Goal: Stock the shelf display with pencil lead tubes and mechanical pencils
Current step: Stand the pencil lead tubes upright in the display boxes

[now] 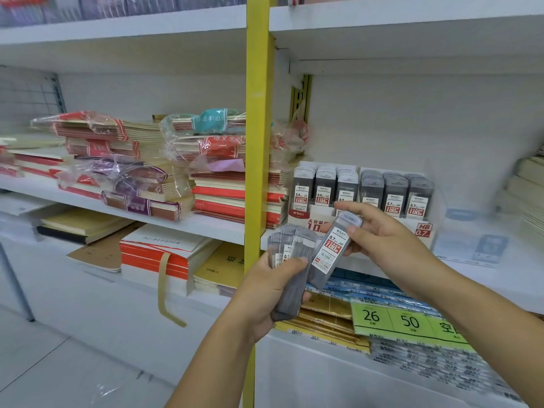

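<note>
— What's the left hand got?
— A bundle of grey lead tubes, fanned out a bit. The fingers are wrapped round the lower halves and the thumb lies across the front. It's held low, just in front of the yellow upright
— And the right hand?
— It's pinching a single tube, thumb on its face near the clear cap, the other fingers behind. The tube is tilted, with its lower end against the bundle. The label reads 0.7 and 100
— Where's the display?
— On the white shelf, right behind the hands. There are two boxes side by side, the 0.5 box on the left and the 0.7 box on the right, which has a red HB 0.7 tag at its corner. Each shows three columns of tubes standing upright. The single tube is out in front, about where the two boxes meet, and not in either one
— Anything else around?
— Plastic-wrapped stacks of notebooks left of the upright. On the level below there are green cards marked 26 and 50, lying over gold packets
</note>
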Available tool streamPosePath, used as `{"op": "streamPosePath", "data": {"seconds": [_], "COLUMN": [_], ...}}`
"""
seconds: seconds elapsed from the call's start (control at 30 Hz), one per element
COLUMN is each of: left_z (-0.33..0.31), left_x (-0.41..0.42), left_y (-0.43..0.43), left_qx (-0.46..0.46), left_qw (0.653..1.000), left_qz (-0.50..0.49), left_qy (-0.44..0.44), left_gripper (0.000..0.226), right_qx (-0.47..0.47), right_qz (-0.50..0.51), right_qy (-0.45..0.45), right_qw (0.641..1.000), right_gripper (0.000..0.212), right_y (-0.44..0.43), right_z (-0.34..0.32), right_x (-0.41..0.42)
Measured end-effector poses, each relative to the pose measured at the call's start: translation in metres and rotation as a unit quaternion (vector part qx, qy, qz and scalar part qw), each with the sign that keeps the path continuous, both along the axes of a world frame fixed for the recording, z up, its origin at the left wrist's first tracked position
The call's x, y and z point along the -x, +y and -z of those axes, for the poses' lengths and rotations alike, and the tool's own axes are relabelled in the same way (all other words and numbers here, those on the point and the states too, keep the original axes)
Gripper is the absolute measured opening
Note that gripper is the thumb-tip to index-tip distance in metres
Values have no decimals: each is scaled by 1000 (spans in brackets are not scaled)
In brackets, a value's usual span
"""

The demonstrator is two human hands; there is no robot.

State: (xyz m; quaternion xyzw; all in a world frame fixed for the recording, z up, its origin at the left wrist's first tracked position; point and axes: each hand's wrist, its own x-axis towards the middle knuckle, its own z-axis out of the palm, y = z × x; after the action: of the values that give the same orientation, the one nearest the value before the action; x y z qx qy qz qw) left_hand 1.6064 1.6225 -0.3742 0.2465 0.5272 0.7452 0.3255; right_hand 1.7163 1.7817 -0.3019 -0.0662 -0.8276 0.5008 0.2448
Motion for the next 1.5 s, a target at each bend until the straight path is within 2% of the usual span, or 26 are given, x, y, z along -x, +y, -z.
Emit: {"op": "streamPosePath", "data": {"seconds": [0.3,0.4,0.5,0.63,0.83,0.97,1.1,1.23,1.33,1.4,1.43,1.5], "left_z": [-2,-3,-8,-11,-9,-8,-7,-7,-8,-8,-8,-9], "left_x": [1,1,-1,-6,-12,-14,-13,-12,-12,-13,-14,-16], "left_y": [-2,1,6,18,38,46,49,49,47,45,45,44], "left_qx": [8,-10,-44,-60,-66,-65,-59,-57,-54,-53,-53,-52], "left_qw": [1000,1000,999,996,995,996,996,996,997,996,996,995], "left_qz": [-18,-10,6,3,7,4,-1,6,15,26,31,44], "left_qy": [9,18,31,61,68,68,71,64,59,60,63,74], "left_gripper": [25,29,31,27,25,24,21,24,28,30,29,27], "right_qx": [3,-40,-102,-174,-230,-209,-254,-355,-416,-441,-436,-392], "right_qz": [24,58,127,187,207,182,185,196,253,283,285,253], "right_qy": [21,74,150,186,152,142,96,30,-16,-7,16,72], "right_qw": [999,995,975,949,939,950,945,914,874,852,853,881], "right_gripper": [23,29,34,38,46,38,28,24,33,39,39,30], "right_y": [-2,2,18,45,68,73,70,68,67,63,59,46], "right_z": [-3,-17,-45,-78,-85,-73,-64,-56,-52,-48,-45,-33], "right_x": [-1,-9,-26,-43,-44,-32,-17,-5,-2,-6,-10,-20]}}
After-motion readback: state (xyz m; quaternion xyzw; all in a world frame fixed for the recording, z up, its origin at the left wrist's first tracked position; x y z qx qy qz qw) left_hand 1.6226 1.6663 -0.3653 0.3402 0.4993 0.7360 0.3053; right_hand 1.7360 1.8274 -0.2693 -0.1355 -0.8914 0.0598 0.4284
